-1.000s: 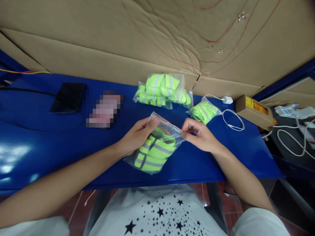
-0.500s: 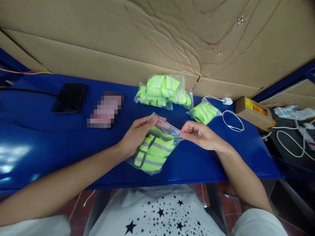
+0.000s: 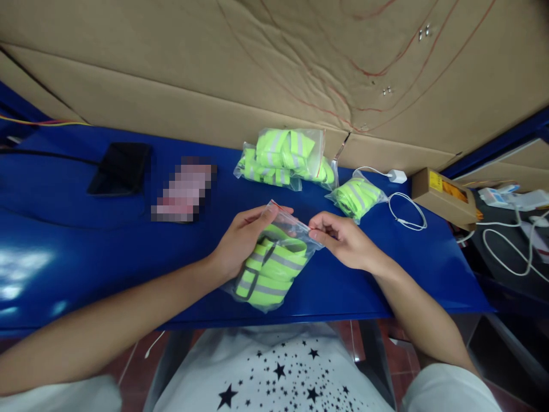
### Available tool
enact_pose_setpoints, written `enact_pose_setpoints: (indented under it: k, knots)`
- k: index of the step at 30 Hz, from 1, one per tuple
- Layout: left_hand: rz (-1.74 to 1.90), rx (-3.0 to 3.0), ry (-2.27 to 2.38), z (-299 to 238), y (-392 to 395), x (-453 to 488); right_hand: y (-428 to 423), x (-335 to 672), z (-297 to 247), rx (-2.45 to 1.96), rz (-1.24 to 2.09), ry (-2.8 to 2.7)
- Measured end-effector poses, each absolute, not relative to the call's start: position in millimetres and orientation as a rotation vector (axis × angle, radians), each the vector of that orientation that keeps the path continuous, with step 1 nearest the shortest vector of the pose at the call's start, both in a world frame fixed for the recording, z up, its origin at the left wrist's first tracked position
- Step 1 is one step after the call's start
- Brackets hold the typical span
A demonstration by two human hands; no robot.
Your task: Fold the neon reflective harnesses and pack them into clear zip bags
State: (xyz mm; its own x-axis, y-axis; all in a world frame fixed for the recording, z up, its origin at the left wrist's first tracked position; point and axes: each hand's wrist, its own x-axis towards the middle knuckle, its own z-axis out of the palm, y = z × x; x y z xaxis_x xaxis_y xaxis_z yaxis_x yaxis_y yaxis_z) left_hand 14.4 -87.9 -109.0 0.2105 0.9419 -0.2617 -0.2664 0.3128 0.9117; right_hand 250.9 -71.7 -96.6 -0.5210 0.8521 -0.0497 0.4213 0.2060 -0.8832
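A clear zip bag [image 3: 288, 220] with a red line along its top edge is between my hands, near the table's front. Inside it lies a folded neon-yellow reflective strap [image 3: 278, 266] with grey stripes and a dark buckle. My left hand [image 3: 244, 234] grips the bag's upper left corner, thumb on top. My right hand [image 3: 341, 234] pinches the zip edge near its right end between thumb and fingers. Behind them, several similar filled bags [image 3: 285, 151] are piled against the cardboard, and one more filled bag [image 3: 358, 195] lies to their right.
On the blue table [image 3: 103, 246], a black device [image 3: 120, 169] with a cable and a pixelated flat item [image 3: 184, 191] lie at left. A white charger [image 3: 397, 175] with its cable and a small cardboard box [image 3: 444, 197] are at right. A cardboard panel [image 3: 171, 68] rises behind.
My right hand has slid slightly left along the bag's zip edge, keeping its pinch. The bag has shifted a little right and down, and my left hand still grips its corner.
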Motion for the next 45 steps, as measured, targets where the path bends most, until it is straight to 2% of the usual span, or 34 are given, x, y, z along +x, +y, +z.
enact_pose_setpoints:
  k: [4, 12, 20, 26, 39, 45]
  knots:
    - [1.004, 0.929, 1.014, -112.8, -86.3, 13.1, -73.3, 250.4, -94.7, -1.157, 1.263, -2.121]
    - [0.946, 1.089, 1.003, -117.9, -89.6, 13.6, -72.0, 247.8, -100.2, -1.093, 1.441, -1.885]
    - [1.132, 1.255, 1.08, -118.6, -88.3, 12.9, -75.1, 247.3, -96.0, -1.108, 1.26, -2.1]
    - [1.129, 1.505, 1.1, -121.2, -88.4, 11.6, -76.6, 241.4, -99.5, -1.103, 1.292, -2.043]
    - [1.087, 1.541, 1.016, -122.5, -87.5, 11.5, -87.6, 222.3, -110.7, -0.994, 0.877, -2.063]
    - [0.985, 1.529, 0.975, -119.9, -84.6, 8.7, -88.2, 224.1, -115.4, -1.06, 0.9, -2.074]
